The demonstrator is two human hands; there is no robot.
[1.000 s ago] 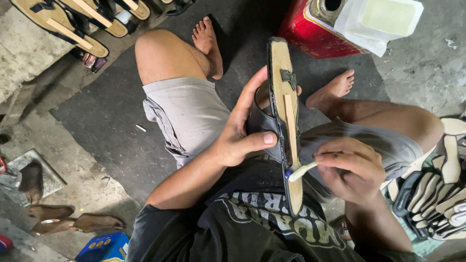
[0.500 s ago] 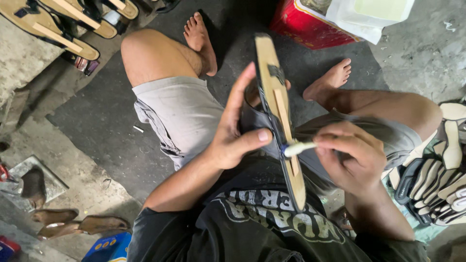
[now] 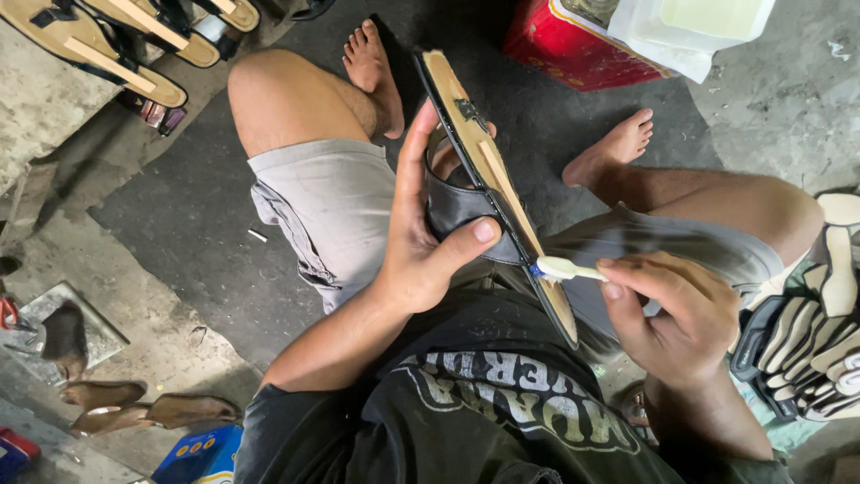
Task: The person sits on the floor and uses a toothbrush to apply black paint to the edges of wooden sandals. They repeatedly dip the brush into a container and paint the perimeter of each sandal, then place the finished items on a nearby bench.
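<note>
My left hand (image 3: 428, 224) grips a sandal (image 3: 491, 175) by its black strap, holding it on edge over my lap with the tan sole facing right. My right hand (image 3: 681, 314) holds a small white brush (image 3: 564, 268), its blue-tipped head touching the black edge of the sole near the heel end. I sit on the ground in grey shorts and a black shirt, both feet bare.
A red box (image 3: 573, 45) with a white tub (image 3: 694, 27) on it stands ahead. More tan sandals (image 3: 107, 45) lie at the top left. Black-and-cream sandal parts (image 3: 820, 332) are piled at my right. Brown soles (image 3: 148, 412) and a blue box (image 3: 202, 453) lie at the lower left.
The sandal has tilted and shifted a little left. My right hand has drawn the brush up along the sole's edge from the heel end.
</note>
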